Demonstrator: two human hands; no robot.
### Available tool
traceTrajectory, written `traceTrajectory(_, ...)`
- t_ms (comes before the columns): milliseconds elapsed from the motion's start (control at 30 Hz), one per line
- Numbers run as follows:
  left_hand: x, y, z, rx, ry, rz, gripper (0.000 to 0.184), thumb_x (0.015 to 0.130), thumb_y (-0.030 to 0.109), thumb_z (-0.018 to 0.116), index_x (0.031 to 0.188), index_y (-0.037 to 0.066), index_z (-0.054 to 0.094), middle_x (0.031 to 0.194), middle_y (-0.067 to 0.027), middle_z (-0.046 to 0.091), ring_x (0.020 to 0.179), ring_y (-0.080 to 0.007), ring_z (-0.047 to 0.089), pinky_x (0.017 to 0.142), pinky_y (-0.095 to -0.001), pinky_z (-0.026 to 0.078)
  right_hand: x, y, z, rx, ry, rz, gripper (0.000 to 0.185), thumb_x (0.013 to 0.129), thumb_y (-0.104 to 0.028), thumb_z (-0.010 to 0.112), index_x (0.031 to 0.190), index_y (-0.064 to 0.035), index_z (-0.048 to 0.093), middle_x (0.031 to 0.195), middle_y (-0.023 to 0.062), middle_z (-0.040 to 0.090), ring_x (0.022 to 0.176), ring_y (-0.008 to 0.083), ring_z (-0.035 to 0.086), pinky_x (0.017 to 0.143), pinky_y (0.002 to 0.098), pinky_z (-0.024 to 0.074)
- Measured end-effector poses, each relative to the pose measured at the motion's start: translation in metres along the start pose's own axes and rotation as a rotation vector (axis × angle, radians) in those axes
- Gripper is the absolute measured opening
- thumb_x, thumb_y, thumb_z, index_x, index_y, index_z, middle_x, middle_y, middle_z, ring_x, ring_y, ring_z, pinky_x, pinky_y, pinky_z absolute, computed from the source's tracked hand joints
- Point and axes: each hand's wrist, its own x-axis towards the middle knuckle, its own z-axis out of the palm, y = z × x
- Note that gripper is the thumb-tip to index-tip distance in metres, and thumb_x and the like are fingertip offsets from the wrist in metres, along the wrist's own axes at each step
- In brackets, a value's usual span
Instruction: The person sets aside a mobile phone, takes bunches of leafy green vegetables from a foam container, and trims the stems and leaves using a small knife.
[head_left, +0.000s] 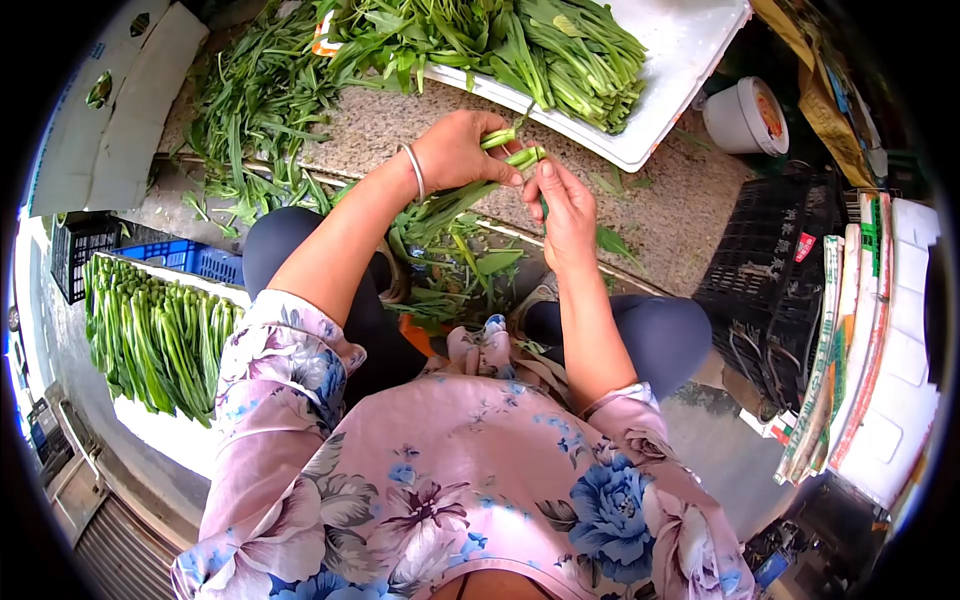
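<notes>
My left hand (465, 150), with a bracelet at its wrist, is closed around a few leafy green vegetable stalks (523, 158). Their cut ends point right, and their leaves (440, 212) trail down to the left. At the cut ends, my right hand (565, 210) has its thumb and fingertips pinched together. A narrow dark green sliver shows beside its curled fingers; what it belongs to is hidden. Just beyond both hands, a white foam tray (655, 135) bears a thick pile of leafy greens (575, 65).
Loose leaves (255, 110) are heaped on the stone ledge (650, 215) at the left. Bundled greens (160, 335) lie in rows at my left, near a blue crate (190, 258). At my right stand a black crate (765, 255), white foam boxes (895, 370) and a white tub (738, 118).
</notes>
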Motion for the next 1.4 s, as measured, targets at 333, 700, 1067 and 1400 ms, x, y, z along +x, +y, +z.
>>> traceTrajectory(333, -0.002, 0.0, -0.006, -0.227, 0.002, -0.114, 0.04, 0.063, 0.017, 0.08, 0.093, 0.003, 0.058, 0.074, 0.0011, 0.056, 0.059, -0.0058, 0.05, 0.041, -0.0196, 0.034, 0.002, 0.017, -0.01, 0.32, 0.078, 0.24, 0.027, 0.09, -0.028, 0.054, 0.103, -0.005, 0.058, 0.058, -0.0055, 0.039, 0.045, 0.004, 0.032, 0.041, 0.0194, 0.0255)
traceTrajectory(700, -0.001, -0.001, -0.034, -0.832, 0.014, -0.144, 0.024, 0.088, 0.022, 0.054, 0.106, 0.005, 0.053, 0.086, -0.0033, 0.063, 0.074, -0.009, 0.062, 0.042, -0.016, 0.038, 0.015, 0.03, -0.038, -0.37, 0.118, 0.308, 0.022, 0.081, -0.02, 0.065, 0.09, 0.0001, 0.063, 0.066, -0.0043, 0.055, 0.055, 0.004, 0.043, 0.05, 0.0201, 0.0345)
traceTrajectory(1067, -0.003, -0.002, -0.049, -1.198, 0.086, -0.055, 0.033, 0.094, 0.021, 0.037, 0.118, 0.0, 0.044, 0.107, -0.0128, 0.059, 0.089, -0.0248, 0.061, 0.075, -0.0364, 0.052, 0.062, 0.049, -0.042, -0.446, 0.311, -0.041, 0.032, 0.086, -0.027, 0.058, 0.097, 0.0021, 0.063, 0.069, 0.0024, 0.059, 0.063, 0.0109, 0.052, 0.059, 0.0239, 0.0409)
traceTrajectory(1400, -0.001, -0.002, -0.042, -0.893, 0.495, -0.195, 0.023, 0.08, 0.024, 0.067, 0.093, 0.008, 0.058, 0.062, 0.002, 0.046, 0.047, -0.0081, 0.039, 0.044, -0.0277, 0.039, 0.133, 0.023, -0.019, -0.887, 0.466, -0.237, 0.027, 0.075, -0.028, 0.066, 0.083, -0.0028, 0.065, 0.068, 0.0117, 0.063, 0.063, 0.0235, 0.06, 0.059, 0.0348, 0.0458)
